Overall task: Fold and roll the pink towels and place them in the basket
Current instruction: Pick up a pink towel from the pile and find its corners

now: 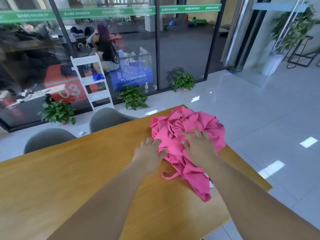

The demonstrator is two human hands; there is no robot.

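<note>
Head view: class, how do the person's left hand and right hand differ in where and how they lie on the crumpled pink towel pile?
The left hand lies at the left edge of the crumpled pink towel pile, beside the bare orange-brown wooden table; the right hand lies further in. The right hand's fingers spread wider than the left hand's. Both rest palm-down on the cloth.
</note>
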